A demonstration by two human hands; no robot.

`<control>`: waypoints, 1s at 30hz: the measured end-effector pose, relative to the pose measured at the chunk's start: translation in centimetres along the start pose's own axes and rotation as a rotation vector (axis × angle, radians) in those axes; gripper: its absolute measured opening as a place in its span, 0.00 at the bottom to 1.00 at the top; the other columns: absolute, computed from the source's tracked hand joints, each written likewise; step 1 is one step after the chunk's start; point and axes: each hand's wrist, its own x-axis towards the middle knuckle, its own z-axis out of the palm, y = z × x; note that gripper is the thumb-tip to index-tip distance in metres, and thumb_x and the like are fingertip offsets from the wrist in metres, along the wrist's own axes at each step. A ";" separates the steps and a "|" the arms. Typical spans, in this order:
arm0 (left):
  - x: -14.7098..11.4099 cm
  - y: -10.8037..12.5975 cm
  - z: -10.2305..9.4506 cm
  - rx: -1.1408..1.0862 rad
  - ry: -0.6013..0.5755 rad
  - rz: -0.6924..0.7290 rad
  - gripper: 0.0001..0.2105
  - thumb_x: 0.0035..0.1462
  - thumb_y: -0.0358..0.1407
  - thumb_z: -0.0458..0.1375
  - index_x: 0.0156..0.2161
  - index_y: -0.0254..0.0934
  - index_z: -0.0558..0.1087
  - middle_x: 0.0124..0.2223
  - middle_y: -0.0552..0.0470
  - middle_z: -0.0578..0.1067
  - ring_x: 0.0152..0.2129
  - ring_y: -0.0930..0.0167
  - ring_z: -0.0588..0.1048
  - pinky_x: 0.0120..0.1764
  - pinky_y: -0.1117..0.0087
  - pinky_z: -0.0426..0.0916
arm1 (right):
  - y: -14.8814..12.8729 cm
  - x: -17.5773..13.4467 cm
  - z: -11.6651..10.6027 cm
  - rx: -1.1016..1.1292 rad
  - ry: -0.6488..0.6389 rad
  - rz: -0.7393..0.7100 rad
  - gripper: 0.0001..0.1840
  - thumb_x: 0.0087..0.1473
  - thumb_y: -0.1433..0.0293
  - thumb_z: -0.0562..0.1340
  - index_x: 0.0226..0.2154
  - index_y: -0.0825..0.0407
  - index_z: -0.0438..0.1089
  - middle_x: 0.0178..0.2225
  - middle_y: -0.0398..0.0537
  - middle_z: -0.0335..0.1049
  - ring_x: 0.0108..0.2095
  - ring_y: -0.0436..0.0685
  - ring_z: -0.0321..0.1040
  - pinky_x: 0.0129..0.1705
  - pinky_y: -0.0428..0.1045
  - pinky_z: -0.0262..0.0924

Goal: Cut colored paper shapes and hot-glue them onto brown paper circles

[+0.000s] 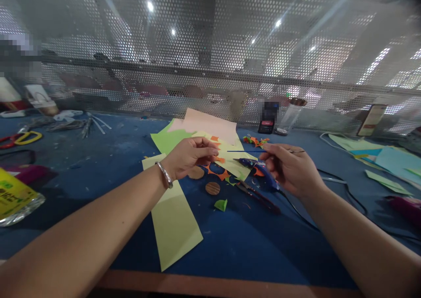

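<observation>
My left hand [192, 155], with a silver bangle at its wrist, is pinched at thumb and fingertips; what it holds, if anything, is too small to make out. Between thumb and fingers of my right hand [291, 166] lies a thin blue stick [245, 151], held level and pointing at my left hand. Just below the right hand rests a blue glue gun [271, 178]. Scissors [259, 198] lie nearer to me. Beneath and beside the left hand are orange paper cutouts [219, 175], a round wooden disc [212, 188] and a folded green paper piece [220, 205].
Pale yellow paper [176, 227] and a pink sheet [210, 124] lie on the blue table. A phone [267, 118] and a clear jar [289, 119] stand by the perforated metal screen. Yellow-handled scissors [29, 138] are far left. A black cord [302, 219] runs right.
</observation>
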 end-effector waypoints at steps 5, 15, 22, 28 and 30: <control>0.3 -0.4 0.3 -0.074 -0.011 -0.131 0.08 0.52 0.29 0.70 0.37 0.32 0.76 0.33 0.50 0.80 0.32 0.75 0.79 0.41 0.73 0.72 | 0.1 -0.2 0.1 -0.022 0.002 -0.034 0.16 0.46 0.60 0.72 0.19 0.55 0.75 0.12 0.42 0.64 0.10 0.45 0.55 0.11 0.41 0.49; 0.0 -0.2 1.1 -0.088 -0.063 -0.218 0.08 0.55 0.26 0.67 0.41 0.33 0.77 0.36 0.47 0.82 0.34 0.72 0.80 0.45 0.70 0.72 | 0.4 -0.5 0.1 -0.092 -0.081 -0.066 0.20 0.49 0.57 0.71 0.19 0.56 0.75 0.12 0.42 0.64 0.09 0.44 0.56 0.10 0.40 0.48; 0.1 -0.1 1.0 -0.093 -0.043 -0.174 0.06 0.57 0.25 0.65 0.39 0.32 0.76 0.35 0.50 0.81 0.34 0.73 0.81 0.41 0.73 0.72 | 0.5 -0.5 0.1 -0.087 -0.073 -0.081 0.20 0.50 0.57 0.71 0.20 0.56 0.75 0.12 0.41 0.64 0.09 0.44 0.55 0.10 0.39 0.48; -0.1 0.0 1.1 -0.073 -0.041 -0.178 0.07 0.56 0.25 0.66 0.40 0.32 0.76 0.35 0.48 0.81 0.33 0.73 0.80 0.40 0.73 0.72 | 0.5 -0.6 0.2 -0.097 -0.078 -0.093 0.20 0.51 0.57 0.71 0.20 0.56 0.75 0.12 0.41 0.64 0.10 0.44 0.55 0.10 0.40 0.48; 0.0 -0.2 1.1 -0.060 -0.032 -0.149 0.08 0.56 0.26 0.65 0.42 0.32 0.76 0.36 0.47 0.81 0.34 0.72 0.81 0.40 0.72 0.72 | 0.6 -0.6 0.2 -0.104 -0.076 -0.100 0.20 0.51 0.57 0.71 0.20 0.56 0.75 0.12 0.41 0.64 0.10 0.44 0.55 0.11 0.41 0.49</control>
